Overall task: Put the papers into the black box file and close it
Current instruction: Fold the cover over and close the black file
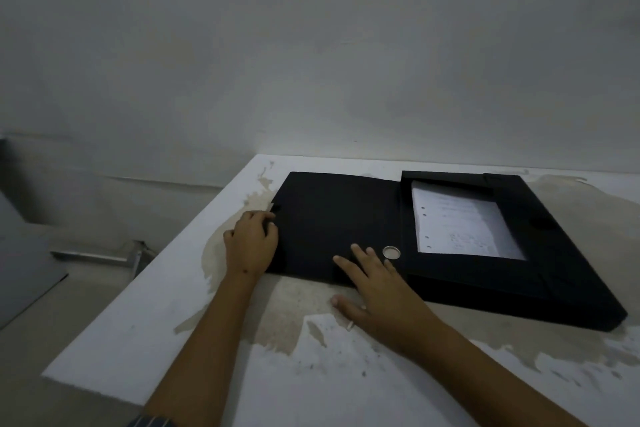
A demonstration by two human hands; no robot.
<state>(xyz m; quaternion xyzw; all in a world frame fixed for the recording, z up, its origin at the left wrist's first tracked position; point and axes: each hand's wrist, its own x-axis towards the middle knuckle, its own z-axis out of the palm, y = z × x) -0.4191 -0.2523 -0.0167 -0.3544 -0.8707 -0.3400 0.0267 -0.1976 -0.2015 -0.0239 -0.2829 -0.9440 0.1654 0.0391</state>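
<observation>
Item 1: black box file (485, 274), lying open on the worktop (194, 288) in the right centre of the frame. Its tray half is sitting at the right, its lid (332, 218) lying flat to the left. A round metal finger ring (391, 252) is showing on the spine strip between lid and tray.

Item 2: papers (460, 225), white, with punched holes along the left edge and faint writing too blurred to read. The sheets are resting inside the tray half, framed by its black walls.

Item 3: left hand (251, 243), at the left edge of the lid in the centre of the frame. Its fingers (268, 218) are curling over that edge and gripping it, just below a small tab.

Item 4: right hand (377, 291), lying palm down with fingers spread. The fingertips are resting on the near edge of the lid, just left of the ring; the thumb is lying on the worktop surface.

Item 5: worktop, white, with large patches where the coating is peeling to a beige layer, standing against a pale wall (311, 45).

Item 6: striped sleeve (152, 421), showing at the bottom edge on the left arm.
</observation>
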